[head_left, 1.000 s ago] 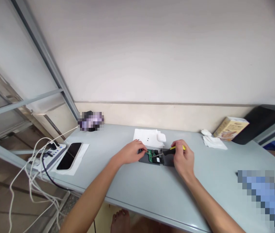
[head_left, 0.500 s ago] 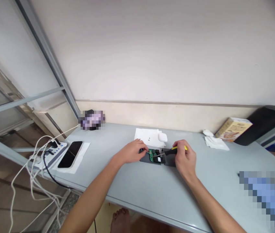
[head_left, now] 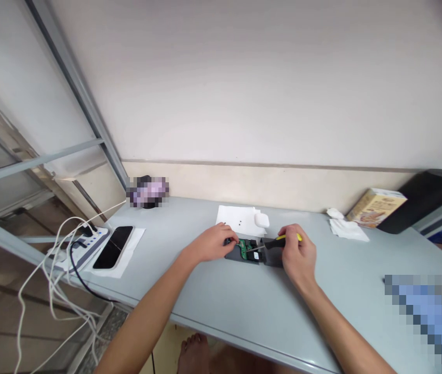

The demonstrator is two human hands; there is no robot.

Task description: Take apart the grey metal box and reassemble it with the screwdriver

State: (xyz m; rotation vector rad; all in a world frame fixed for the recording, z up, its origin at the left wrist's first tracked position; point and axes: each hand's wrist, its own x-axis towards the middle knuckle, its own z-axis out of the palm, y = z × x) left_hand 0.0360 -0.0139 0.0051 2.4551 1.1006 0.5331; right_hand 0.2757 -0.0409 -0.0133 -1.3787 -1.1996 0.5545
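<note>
An opened dark grey electronic device [head_left: 233,254] lies on the desk, its green circuit board [head_left: 243,249] exposed; its exact kind is unclear. At its left end, my left hand [head_left: 217,243] is closed, with thumb and fingers gripping the casing edge. My right hand [head_left: 297,254] is wrapped round the black and yellow handle of a screwdriver [head_left: 274,243]. The thin shaft points left and its tip reaches the circuit board. Part of the casing's right side is hidden by my right hand. Behind the device, a white paper sheet [head_left: 230,218] carries several tiny dark bits, perhaps screws.
A white rounded case [head_left: 262,220] sits on the paper's right edge. Leftward are a phone [head_left: 114,248] and a power strip [head_left: 82,249] with tangled cables. Tissues [head_left: 347,228], a yellow box [head_left: 376,208] and a black object [head_left: 425,200] stand at the back right.
Almost nothing differs: both hands, the screwdriver and the device keep their places, with the tip still at the circuit board.
</note>
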